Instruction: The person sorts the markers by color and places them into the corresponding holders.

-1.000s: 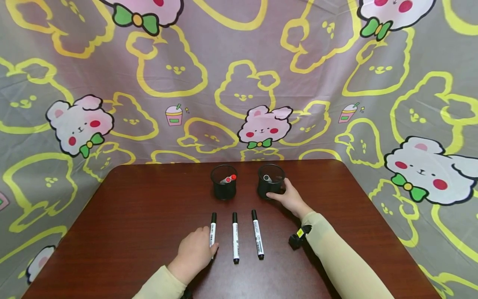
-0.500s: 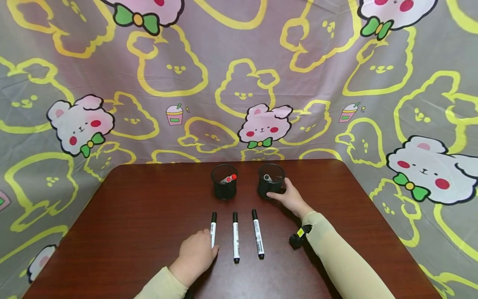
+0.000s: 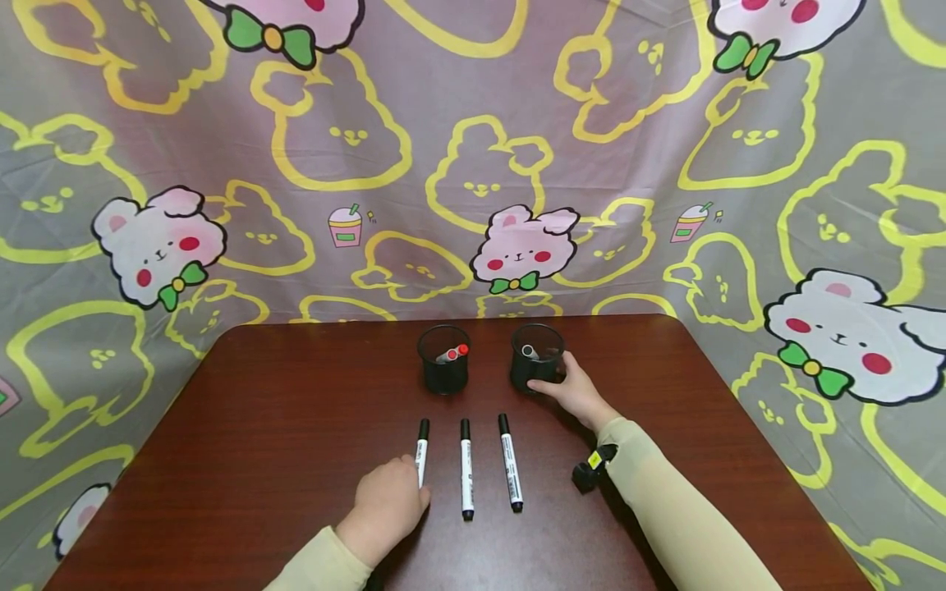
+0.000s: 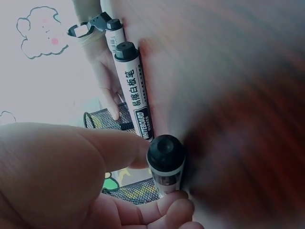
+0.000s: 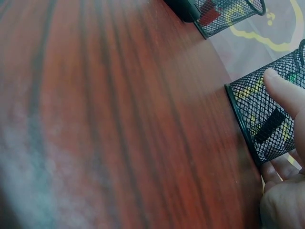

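Note:
Three black-capped whiteboard markers lie on the table, roughly parallel. My left hand pinches the leftmost whiteboard marker between thumb and fingers; in the left wrist view the black end of that marker shows between them. Beside it lie the middle marker and the right marker, untouched. My right hand grips the right black mesh pen cup, thumb at its near side. One marker with a dark ring at its end leans inside that cup.
To the left of the gripped cup stands another mesh pen cup holding red-ended markers. Both cups are near the back edge of the brown table. A patterned cloth hangs behind and at the sides.
My left hand has shifted very slightly at the leftmost marker, its thumb drawn in a little closer. The right hand and both cups have stayed where they were.

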`<action>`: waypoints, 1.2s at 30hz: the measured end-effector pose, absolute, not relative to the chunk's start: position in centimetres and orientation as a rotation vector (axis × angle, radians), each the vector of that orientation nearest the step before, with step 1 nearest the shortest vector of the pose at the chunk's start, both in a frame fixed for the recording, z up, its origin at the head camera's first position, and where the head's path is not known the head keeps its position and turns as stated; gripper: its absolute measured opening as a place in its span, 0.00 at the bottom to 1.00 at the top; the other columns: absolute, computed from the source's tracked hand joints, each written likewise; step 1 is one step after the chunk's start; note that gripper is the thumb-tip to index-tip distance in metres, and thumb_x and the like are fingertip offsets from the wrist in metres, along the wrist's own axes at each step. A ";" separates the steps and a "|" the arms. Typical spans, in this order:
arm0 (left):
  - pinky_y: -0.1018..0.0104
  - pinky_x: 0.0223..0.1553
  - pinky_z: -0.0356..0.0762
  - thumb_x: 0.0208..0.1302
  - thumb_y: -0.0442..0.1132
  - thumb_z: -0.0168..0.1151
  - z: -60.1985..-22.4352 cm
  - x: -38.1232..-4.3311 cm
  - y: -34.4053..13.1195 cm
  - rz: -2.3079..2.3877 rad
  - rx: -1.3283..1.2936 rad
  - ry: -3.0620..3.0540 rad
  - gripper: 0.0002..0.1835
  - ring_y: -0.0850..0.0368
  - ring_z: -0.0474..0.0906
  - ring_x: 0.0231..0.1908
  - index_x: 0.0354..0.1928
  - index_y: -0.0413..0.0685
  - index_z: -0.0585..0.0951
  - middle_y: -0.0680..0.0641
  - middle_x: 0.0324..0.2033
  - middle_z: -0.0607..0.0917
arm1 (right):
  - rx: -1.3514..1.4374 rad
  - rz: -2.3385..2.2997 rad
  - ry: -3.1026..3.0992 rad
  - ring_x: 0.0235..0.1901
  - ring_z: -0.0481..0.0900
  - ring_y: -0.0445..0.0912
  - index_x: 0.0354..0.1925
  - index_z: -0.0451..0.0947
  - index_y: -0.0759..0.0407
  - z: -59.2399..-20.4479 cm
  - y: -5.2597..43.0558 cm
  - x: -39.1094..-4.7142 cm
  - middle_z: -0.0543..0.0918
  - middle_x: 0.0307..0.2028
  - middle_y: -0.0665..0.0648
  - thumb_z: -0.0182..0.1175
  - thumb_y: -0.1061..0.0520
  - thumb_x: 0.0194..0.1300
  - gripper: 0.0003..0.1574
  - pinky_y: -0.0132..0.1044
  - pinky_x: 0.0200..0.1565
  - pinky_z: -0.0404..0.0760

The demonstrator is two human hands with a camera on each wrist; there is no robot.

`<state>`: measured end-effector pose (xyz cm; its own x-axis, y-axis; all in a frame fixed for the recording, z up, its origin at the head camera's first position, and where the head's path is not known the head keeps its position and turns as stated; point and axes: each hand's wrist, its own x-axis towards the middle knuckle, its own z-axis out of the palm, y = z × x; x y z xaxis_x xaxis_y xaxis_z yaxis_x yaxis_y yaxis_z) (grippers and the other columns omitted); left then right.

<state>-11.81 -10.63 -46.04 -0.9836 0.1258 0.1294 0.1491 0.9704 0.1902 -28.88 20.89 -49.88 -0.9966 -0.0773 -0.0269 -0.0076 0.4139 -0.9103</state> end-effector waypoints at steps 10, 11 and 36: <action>0.50 0.22 0.77 0.52 0.45 0.75 -46.3 -11.8 -10.7 -0.321 -0.193 -3.010 0.18 0.45 0.79 0.19 0.25 0.41 0.76 0.46 0.18 0.78 | -0.075 -1.660 2.596 0.65 0.74 0.58 0.70 0.63 0.57 -49.9 20.9 -28.9 0.77 0.63 0.66 0.77 0.49 0.60 0.49 0.53 0.63 0.73; 0.50 0.22 0.77 0.52 0.44 0.75 -46.3 -11.8 -10.7 -0.324 -0.190 -3.014 0.18 0.45 0.79 0.20 0.25 0.41 0.76 0.45 0.18 0.78 | -0.075 -1.654 2.599 0.65 0.74 0.58 0.70 0.62 0.56 -49.9 20.9 -28.9 0.77 0.63 0.65 0.77 0.49 0.60 0.49 0.53 0.63 0.73; 0.50 0.22 0.77 0.52 0.43 0.74 -45.6 -11.7 -11.3 -0.348 -0.145 -3.051 0.17 0.45 0.79 0.19 0.23 0.43 0.75 0.46 0.17 0.78 | -0.086 -1.652 2.601 0.64 0.74 0.58 0.71 0.63 0.57 -50.1 21.0 -28.9 0.77 0.63 0.65 0.76 0.48 0.61 0.49 0.53 0.62 0.73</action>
<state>-11.75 -11.28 -45.62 -0.9933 0.0859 0.0775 0.1011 0.9700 0.2212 -28.95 20.96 -50.12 -0.9967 -0.0788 -0.0199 -0.0155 0.4242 -0.9055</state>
